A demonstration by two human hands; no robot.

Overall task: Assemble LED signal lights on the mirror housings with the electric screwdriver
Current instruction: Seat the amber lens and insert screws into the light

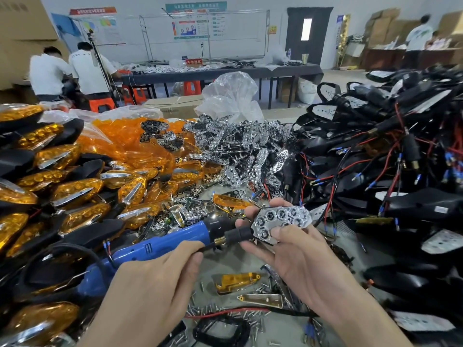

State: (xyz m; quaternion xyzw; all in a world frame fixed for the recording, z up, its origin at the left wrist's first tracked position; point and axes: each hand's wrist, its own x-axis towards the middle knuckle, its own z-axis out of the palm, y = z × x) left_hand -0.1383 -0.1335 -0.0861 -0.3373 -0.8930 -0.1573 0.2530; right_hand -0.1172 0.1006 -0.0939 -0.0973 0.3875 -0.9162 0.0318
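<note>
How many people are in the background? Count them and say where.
3. Left person and second person sit back left; third person stands back right. Another may be hidden there.

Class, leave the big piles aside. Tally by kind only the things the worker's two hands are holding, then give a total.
Blue electric screwdriver, gripped in the left hand: 1
Signal light with chrome reflector face and black stem, held in the right hand: 1
Total: 2
</note>
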